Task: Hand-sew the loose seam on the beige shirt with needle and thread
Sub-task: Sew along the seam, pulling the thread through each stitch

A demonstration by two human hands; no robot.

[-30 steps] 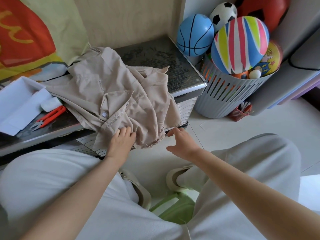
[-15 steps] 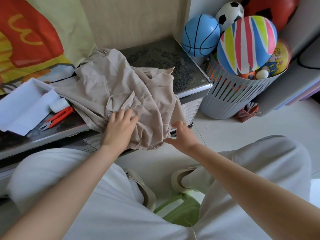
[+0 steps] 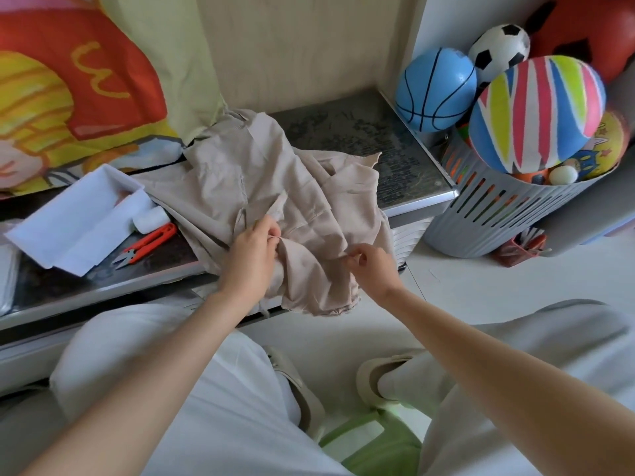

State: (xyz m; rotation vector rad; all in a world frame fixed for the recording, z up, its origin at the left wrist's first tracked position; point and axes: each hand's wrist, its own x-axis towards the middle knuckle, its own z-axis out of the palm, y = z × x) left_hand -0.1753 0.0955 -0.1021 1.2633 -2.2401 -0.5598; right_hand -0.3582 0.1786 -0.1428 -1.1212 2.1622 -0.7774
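Observation:
The beige shirt [image 3: 223,190] lies crumpled on a dark low table [image 3: 360,139], its lower part hanging over the front edge. My left hand [image 3: 252,259] pinches a fold of the shirt near the table's edge. My right hand [image 3: 372,266] pinches the cloth a little to the right, fingers curled. A white thread spool [image 3: 151,219] lies left of the shirt, with red thread snips [image 3: 144,245] just in front of it. No needle can be made out.
A white open box [image 3: 79,218] sits at the table's left. A grey slatted basket [image 3: 498,214] full of balls stands on the floor to the right. A printed cushion [image 3: 79,84] leans at the back left. My knees and a green stool [image 3: 374,444] are below.
Both hands moved up onto the shirt and went from flat or reaching to pinching the cloth. The fabric between them is now bunched and lifted slightly.

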